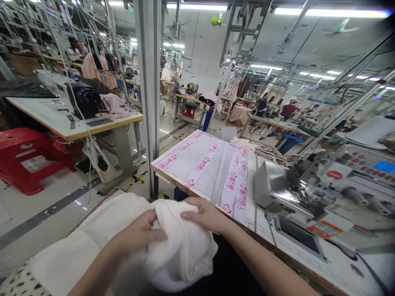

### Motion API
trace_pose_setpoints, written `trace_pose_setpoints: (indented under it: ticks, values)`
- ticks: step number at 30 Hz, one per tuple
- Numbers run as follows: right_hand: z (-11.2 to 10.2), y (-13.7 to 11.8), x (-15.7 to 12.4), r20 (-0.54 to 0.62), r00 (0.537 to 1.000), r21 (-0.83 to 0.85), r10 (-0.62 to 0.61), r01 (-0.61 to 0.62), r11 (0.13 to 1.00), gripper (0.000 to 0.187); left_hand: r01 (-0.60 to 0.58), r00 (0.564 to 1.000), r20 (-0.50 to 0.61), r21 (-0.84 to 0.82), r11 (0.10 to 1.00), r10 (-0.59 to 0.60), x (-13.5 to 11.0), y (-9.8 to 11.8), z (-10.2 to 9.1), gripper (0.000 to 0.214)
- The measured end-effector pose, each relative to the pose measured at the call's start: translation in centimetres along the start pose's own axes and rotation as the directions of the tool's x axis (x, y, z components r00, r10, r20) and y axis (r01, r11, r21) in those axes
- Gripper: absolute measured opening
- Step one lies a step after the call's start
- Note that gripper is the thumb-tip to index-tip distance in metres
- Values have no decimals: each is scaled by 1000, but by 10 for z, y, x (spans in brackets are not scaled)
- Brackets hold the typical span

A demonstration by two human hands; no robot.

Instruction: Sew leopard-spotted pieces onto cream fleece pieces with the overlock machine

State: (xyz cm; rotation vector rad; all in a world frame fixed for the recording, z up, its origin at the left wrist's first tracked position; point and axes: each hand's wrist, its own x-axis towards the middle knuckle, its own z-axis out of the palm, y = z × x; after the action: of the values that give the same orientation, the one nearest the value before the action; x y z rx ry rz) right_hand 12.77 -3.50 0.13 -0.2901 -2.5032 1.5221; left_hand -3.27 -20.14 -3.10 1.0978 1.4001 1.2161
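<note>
A bunched piece of white fabric is held up over my lap. My left hand grips its left side, with thumb and fingers closed into the folds. On the upper right side, my right hand is closed on the same cloth, its thumb pressed on top and its other fingertips partly hidden. More white fabric spreads out to the left, beneath and beyond my left hand. At the lower left corner lies black-spotted cream fabric.
A sewing table covered in printed plastic stands ahead, bearing an overlock machine on the right. Spotted fabric lies behind the machine. To the left are a metal post, another sewing machine and a red stool.
</note>
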Motion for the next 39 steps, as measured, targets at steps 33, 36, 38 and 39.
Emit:
trace_pose_setpoints:
  ticks: [33, 36, 38, 39]
  values:
    - [-105, -90, 33, -50, 990, -410, 131, -140, 901, 33, -36, 723, -542, 590, 806, 429, 2, 123, -114, 36]
    - [-110, -84, 42, -314, 950, -340, 4, -116, 933, 30, -137, 817, -491, 345, 929, 303, -2, 159, -118, 43]
    - [-108, -82, 47, -445, 894, -204, -45, -52, 978, 28, -169, 841, -483, 192, 967, 243, -3, 171, -119, 44]
    - [-107, -82, 48, -480, 876, -157, -53, -26, 987, 28, -181, 844, -487, 138, 974, 226, -3, 174, -119, 45]
